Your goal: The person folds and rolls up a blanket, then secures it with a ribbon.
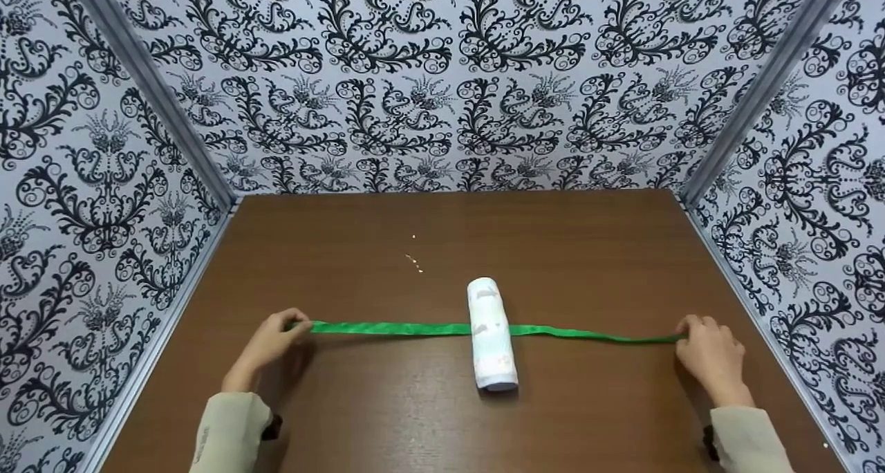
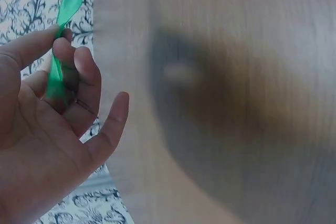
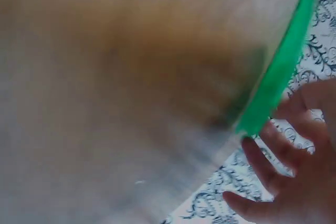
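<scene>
A long green ribbon [image 1: 394, 329] stretches from side to side over the brown table. A white rolled-up cloth with faint pastel patterning [image 1: 489, 335] lies across its middle, hiding that part of the ribbon. At the left end, my left hand [image 1: 276, 338] pinches the ribbon between thumb and forefinger; in the left wrist view a short tail hangs past the fingers of that hand [image 2: 58, 108]. My right hand [image 1: 712, 355] pinches the other end. The right wrist view shows the ribbon [image 3: 278, 72] running down to the fingertips of this hand [image 3: 294, 156].
The wooden table [image 1: 332, 252] has walls with black-and-white scroll patterns [image 1: 387, 113] behind it and on both sides. Grey metal strips [image 1: 155, 86] line the corners. A few small pale specks [image 1: 415, 260] show on the tabletop beyond the roll.
</scene>
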A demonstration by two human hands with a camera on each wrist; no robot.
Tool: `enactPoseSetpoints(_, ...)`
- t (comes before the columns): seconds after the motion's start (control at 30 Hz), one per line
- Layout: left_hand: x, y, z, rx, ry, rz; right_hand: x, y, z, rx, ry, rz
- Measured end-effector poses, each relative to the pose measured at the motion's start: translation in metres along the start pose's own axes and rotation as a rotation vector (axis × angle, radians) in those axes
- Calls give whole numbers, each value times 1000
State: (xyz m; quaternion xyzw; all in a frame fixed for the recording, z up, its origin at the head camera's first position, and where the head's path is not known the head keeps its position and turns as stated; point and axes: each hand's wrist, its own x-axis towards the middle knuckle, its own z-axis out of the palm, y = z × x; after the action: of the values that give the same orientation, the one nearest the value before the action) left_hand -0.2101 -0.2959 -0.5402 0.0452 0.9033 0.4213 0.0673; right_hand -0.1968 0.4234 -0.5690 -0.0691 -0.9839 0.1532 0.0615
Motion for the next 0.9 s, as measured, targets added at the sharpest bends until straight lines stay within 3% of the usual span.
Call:
enactPoseSetpoints(0.1,-4,-4,-2,-1,29,-16,1,7,-5,49,-18,128)
enactPoseSetpoints(0.23,-7,-6,-5,-23,40,-23,4,14,-11,65,-148,240)
enactPoseSetpoints(0.37,-9,-8,-5,-47,40,-31,5,19,-15,85,-200,242)
enactPoseSetpoints(0.63,-11,-10,-12,-79,77,-29,8,21,-21,152,-196,222)
enactPoseSetpoints(0.9,-13,-13,-16,-81,84,-58,11,19,-28,130,-360,187)
